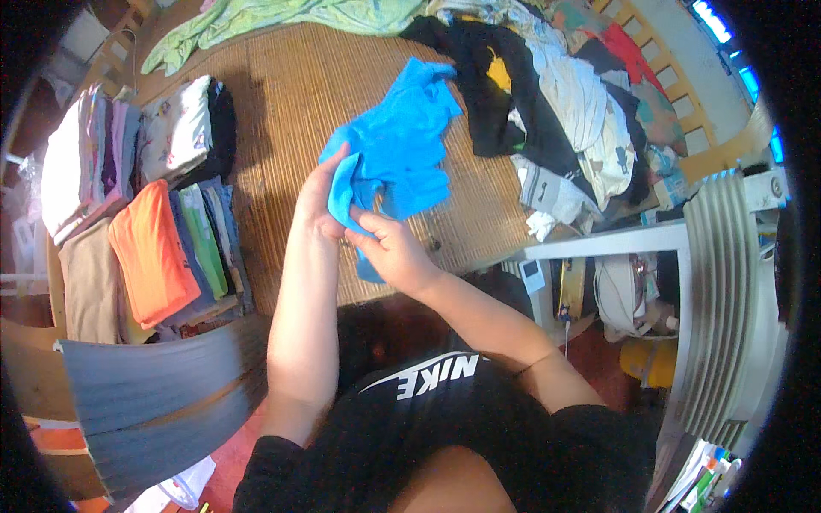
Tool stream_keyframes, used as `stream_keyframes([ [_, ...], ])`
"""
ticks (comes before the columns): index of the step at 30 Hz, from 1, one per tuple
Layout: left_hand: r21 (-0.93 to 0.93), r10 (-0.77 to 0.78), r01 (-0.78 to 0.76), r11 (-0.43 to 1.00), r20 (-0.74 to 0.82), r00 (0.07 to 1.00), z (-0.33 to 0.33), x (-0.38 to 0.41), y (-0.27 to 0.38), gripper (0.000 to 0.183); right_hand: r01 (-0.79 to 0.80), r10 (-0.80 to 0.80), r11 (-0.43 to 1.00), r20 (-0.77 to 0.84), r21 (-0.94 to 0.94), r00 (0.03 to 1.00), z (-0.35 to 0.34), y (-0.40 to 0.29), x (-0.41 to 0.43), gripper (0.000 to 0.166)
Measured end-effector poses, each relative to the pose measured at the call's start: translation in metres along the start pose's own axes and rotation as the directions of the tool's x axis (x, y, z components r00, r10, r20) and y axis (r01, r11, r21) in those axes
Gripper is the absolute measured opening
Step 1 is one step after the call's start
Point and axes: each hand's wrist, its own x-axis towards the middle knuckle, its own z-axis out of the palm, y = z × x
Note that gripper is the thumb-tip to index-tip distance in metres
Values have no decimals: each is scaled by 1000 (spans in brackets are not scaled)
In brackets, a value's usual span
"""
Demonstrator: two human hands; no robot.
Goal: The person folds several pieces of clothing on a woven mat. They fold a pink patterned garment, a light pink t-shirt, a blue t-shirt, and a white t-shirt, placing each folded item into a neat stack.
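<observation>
A bright blue cloth garment [404, 147] hangs bunched from both hands over a bamboo mat [288, 115]. My left hand [324, 192] grips its near edge, thumb on top and the fingers hidden behind the fabric. Close beside it, my right hand [388, 247] pinches a folded strip of the same edge between thumb and fingers. Part of the cloth drops below my right hand towards the mat's near edge. The garment's exact kind cannot be told from its crumpled shape.
Folded clothes stand in stacks at the left, among them an orange garment [154, 253] and a tan one [90, 282]. Black clothing [481, 83] and grey socks [551, 186] lie loose at the right. A green blanket [308, 16] runs along the far side. A white frame [603, 242] borders the near right.
</observation>
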Motion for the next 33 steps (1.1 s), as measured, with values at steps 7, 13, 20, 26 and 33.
stream_keyframes([
  [7, 322, 340, -290, 901, -108, 934, 15, -19, 11, 34, -247, 511, 526, -71, 814, 857, 2, 22, -3, 47],
  [13, 460, 252, -260, 849, 79, 964, 21, -47, 9, 42, -463, 550, 193, 295, 865, 781, -63, 41, 79, 53],
  [20, 490, 192, -351, 798, 345, 919, 23, -39, 7, 42, -772, 640, 609, 462, 183, 614, -89, 53, 135, 24],
  [26, 593, 17, -342, 729, 484, 875, 20, -31, 11, 31, 91, -169, 986, 796, 143, 581, -66, 60, 147, 16],
  [33, 811, -81, -521, 267, 557, 826, 9, -26, 22, 38, -186, 71, 928, 339, 323, 938, -103, -33, 211, 17],
])
